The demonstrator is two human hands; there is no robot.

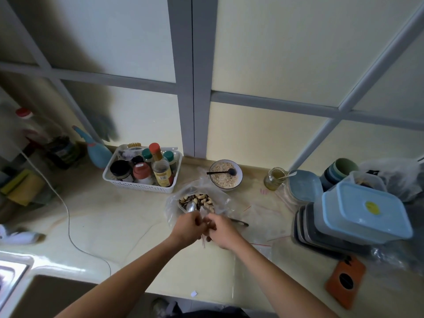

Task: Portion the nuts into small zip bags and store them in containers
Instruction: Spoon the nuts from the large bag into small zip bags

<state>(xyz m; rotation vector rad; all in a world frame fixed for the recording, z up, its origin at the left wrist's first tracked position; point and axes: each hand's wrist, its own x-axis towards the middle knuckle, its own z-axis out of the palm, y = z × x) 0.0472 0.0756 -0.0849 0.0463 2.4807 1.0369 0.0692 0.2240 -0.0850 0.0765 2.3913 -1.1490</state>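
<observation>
A large clear plastic bag (pixel 174 203) lies open on the counter, holding mixed nuts (pixel 202 199), peanuts and striped seeds. A metal spoon (pixel 191 206) rests at its near edge, bowl up. My left hand (pixel 187 228) and my right hand (pixel 221 230) meet just in front of that bag, both pinching a small clear zip bag (pixel 204 235) with a red seal line; a few nuts show inside it. Stacked lidded containers (pixel 358 214), the top one with a pale blue lid, stand at the right. Empty zip bags (pixel 263 216) lie flat between the hands and the stack.
A white basket of spice bottles (pixel 119 180) sits back left. A bowl of oats with a black spoon (pixel 226 174) and a small jar (pixel 274 179) stand by the wall. An orange phone case (pixel 345 281) lies front right. A white cable (pixel 66 214) crosses the counter; a sink (pixel 13 274) is front left.
</observation>
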